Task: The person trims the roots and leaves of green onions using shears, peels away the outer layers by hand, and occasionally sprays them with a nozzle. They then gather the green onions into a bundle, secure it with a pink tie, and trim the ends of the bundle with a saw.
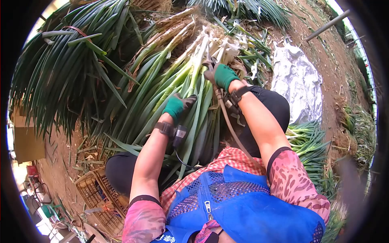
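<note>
A large heap of long green onions [174,87] lies in front of me, white root ends at the top and green leaves toward my lap. My left hand [179,106], in a green glove with dark fingers, is closed around the leaves of a green onion in the lower middle of the heap. Higher up and to the right, my right hand [222,75], gloved the same way, grips a hose nozzle [209,62] near the white stems. From it a tan hose [229,121] runs down to my lap. The exact shape of the nozzle is partly hidden by my fingers.
A big tied bundle of green onions [69,69] stands at the left. To the right lie a white sack [296,81] and a pile of stripped green onions [308,150]. A brown plastic crate [91,190] sits lower left, with a cardboard box [28,137] behind. Leaf scraps litter the soil.
</note>
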A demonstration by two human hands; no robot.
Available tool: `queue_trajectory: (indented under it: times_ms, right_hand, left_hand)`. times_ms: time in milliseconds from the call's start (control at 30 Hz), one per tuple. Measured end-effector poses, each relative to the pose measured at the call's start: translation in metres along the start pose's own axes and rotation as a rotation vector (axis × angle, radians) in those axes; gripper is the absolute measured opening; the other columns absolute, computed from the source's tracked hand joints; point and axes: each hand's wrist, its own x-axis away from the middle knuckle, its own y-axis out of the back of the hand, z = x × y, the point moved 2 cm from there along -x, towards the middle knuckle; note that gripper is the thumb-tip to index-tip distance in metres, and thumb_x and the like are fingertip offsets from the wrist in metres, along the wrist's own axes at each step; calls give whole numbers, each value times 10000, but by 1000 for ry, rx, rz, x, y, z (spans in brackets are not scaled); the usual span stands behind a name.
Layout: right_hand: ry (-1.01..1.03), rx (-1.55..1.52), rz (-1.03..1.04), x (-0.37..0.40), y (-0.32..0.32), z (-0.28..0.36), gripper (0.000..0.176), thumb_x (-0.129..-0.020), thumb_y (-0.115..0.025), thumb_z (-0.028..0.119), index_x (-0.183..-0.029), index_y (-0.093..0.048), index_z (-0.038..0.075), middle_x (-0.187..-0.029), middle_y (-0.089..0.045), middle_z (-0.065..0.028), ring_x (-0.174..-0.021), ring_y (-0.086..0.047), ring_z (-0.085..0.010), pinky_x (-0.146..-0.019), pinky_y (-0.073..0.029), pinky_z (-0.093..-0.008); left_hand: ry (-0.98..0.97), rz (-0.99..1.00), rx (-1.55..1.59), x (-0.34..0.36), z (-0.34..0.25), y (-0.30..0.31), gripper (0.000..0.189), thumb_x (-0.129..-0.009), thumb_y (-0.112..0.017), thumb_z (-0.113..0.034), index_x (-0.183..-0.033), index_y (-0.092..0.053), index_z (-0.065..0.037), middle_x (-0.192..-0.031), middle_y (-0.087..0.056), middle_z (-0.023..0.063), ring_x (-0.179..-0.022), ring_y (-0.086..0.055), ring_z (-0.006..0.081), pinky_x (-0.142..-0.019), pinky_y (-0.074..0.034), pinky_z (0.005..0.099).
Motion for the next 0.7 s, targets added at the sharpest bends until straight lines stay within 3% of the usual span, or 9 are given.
queue_trajectory:
  times_ms: [133, 200, 233, 367, 433, 500, 600, 667, 700]
  right_hand:
    - [156, 44, 6, -6, -3, -10, 392, -792, -548, 362, -930, -685, 22, -932, -629, -322, -862, -631, -458, -761, -510, -485]
    - [302, 189, -22, -19, -27, -35, 363, -805, -548, 363, -938, -684, 53, -948, -629, -321, -860, -626, -463, -768, -511, -492]
    - [261, 181, -14, -23, -32, -47, 354, -811, -546, 366, -941, -683, 68, -955, -629, -319, -867, -625, -463, -775, -511, -496]
    - [36, 52, 27, 7, -6, -33, 430, -804, -557, 390, -978, -673, 15, -998, -638, -316, -938, -632, -446, -833, -508, -487]
    - [9, 25, 10, 21, 5, -24, 528, -779, -568, 392, -1035, -648, -63, -1036, -647, -305, -989, -642, -424, -867, -509, -461]
    - [23, 31, 35, 17, 5, -26, 523, -790, -553, 398, -1030, -648, -56, -1020, -650, -302, -971, -646, -427, -848, -512, -471]
    - [91, 66, 70, 25, 15, -18, 526, -807, -545, 411, -1036, -650, -50, -1020, -648, -305, -972, -648, -420, -847, -515, -470]
    - [113, 137, 122, 34, 13, -16, 536, -833, -533, 422, -1053, -643, -54, -1021, -650, -304, -965, -654, -409, -840, -519, -466]
    - [103, 145, 144, 36, 14, -20, 540, -835, -532, 420, -1060, -638, -59, -1021, -651, -303, -968, -654, -408, -843, -518, -465]
  left_hand:
    - [-11, 48, -33, -16, 26, -8, 178, -890, -576, -13, -1062, -620, 4, -843, -692, 99, -744, -651, 189, -756, -502, 329]
    - [-363, 168, -324, -13, 23, -4, 182, -889, -565, 1, -1063, -619, 2, -924, -699, 99, -789, -655, 171, -829, -488, 302]
    - [-541, 228, -470, -10, 20, -3, 186, -888, -559, 9, -1064, -619, 2, -964, -703, 99, -812, -657, 162, -866, -480, 289]
    - [57, 197, 135, -34, 88, -23, 204, -868, -566, 29, -1054, -629, -28, -1077, -698, 45, -883, -658, 147, -997, -423, 347]
    - [74, 270, 122, -18, 56, -12, 252, -845, -595, 35, -1080, -636, -48, -1078, -700, 21, -909, -661, 138, -1026, -400, 392]
    - [28, 322, 109, -6, 33, -3, 322, -820, -634, 37, -1124, -643, -68, -1072, -704, 2, -938, -664, 125, -1054, -374, 428]
    - [112, 325, 202, -4, 33, -6, 308, -823, -685, -50, -1129, -650, -44, -1029, -707, 20, -904, -659, 110, -960, -443, 340]
    - [260, 371, 347, 14, -9, 2, 312, -836, -725, -160, -1109, -664, -22, -951, -707, 33, -828, -646, 101, -841, -493, 274]
    - [239, 419, 158, 16, -26, 11, 333, -830, -737, -223, -1080, -675, -13, -907, -696, 30, -795, -627, 94, -781, -485, 256]
